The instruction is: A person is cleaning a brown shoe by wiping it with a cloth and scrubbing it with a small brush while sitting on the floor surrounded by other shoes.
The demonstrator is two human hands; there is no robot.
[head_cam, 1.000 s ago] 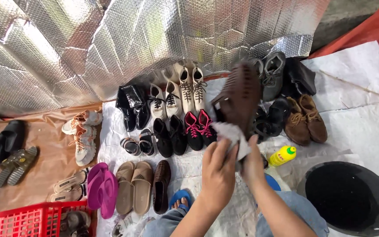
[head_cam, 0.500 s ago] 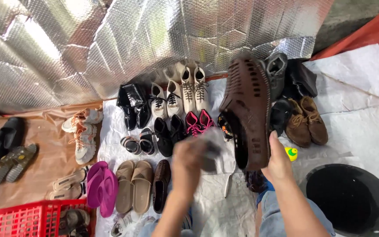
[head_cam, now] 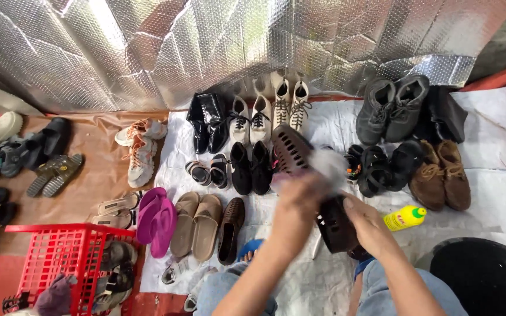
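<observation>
I hold a dark brown perforated shoe [head_cam: 291, 153] over the white sheet, its toe pointing away from me. My right hand [head_cam: 371, 227] grips its heel end from the right. On the shoe's middle rests my left hand [head_cam: 297, 206], which clutches a pale grey cloth [head_cam: 328, 162], blurred by motion. A single matching brown shoe [head_cam: 230, 229] lies on the sheet to the left, beside a pair of tan slip-ons [head_cam: 197, 225].
Rows of shoes fill the white sheet [head_cam: 499, 199]: black boots [head_cam: 208, 122], white sneakers [head_cam: 249, 119], brown suede shoes [head_cam: 440, 174]. Also present are purple flip-flops [head_cam: 156, 219], a red crate [head_cam: 60, 257], a yellow bottle [head_cam: 404, 217], a black basin [head_cam: 487, 281] and a silver foil wall [head_cam: 206, 47].
The brown shoe has come down from an upright, sole-facing hold to a lower, tilted one. My left hand with the cloth has moved onto it.
</observation>
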